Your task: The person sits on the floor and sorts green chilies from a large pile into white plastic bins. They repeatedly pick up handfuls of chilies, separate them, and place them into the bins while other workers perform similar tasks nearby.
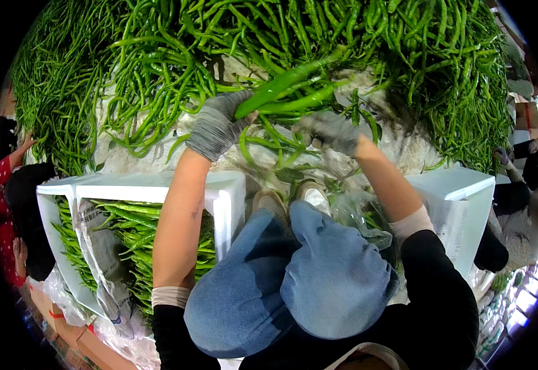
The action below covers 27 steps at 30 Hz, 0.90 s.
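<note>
My left hand (217, 124), in a grey knit glove with bare fingertips showing, grips a bunch of long green chili peppers (289, 85) by one end. The bunch points up and to the right. Just below its far part is my right hand (329, 132), gloved in grey and blurred by motion, so whether its fingers hold anything is unclear. Under both hands, loose peppers (273, 136) lie on a dirty white sheet (158, 138). A large heap of the same peppers (292, 23) rises beyond them.
A white foam box (144, 187) at my left holds peppers and a printed paper liner (104, 259). Another foam box (456, 185) stands at right, near a clear plastic bag (363, 217). People sit at both edges, one in a red dotted garment (3, 185). Cardboard (97, 347) lies lower left.
</note>
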### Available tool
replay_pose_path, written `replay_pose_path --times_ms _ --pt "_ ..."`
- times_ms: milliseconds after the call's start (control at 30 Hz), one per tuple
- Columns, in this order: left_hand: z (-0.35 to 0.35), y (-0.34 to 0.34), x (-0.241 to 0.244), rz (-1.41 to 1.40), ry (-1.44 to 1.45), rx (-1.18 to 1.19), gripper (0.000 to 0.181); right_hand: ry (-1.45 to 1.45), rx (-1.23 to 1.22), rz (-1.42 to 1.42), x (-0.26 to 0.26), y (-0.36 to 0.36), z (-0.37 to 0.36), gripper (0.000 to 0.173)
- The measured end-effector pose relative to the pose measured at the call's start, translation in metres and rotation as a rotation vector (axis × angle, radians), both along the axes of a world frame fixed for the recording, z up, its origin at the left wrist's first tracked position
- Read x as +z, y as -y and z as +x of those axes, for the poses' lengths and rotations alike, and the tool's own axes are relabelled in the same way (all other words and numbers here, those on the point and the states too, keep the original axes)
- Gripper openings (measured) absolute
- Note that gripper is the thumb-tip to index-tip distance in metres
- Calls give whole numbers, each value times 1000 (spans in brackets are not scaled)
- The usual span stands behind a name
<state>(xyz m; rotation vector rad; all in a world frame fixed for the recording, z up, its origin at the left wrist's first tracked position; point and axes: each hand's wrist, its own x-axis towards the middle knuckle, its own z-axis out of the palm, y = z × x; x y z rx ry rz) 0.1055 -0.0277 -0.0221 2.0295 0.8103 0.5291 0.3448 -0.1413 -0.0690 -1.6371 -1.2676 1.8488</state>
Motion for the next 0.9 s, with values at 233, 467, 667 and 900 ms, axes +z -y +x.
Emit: replay_pose_path --times_ms 233,467,667,900 --pt "-10 -6 11 -341 291 285 30 962 518 136 -81 5 -59 36" --pt "-7 -16 -1 -275 409 341 20 948 295 271 -88 33 -41 26" --pt "-5 -11 0 -159 331 350 33 954 174 439 -110 58 -32 23" --pt "-14 -8 12 -208 284 293 38 791 262 346 -34 38 -29 32"
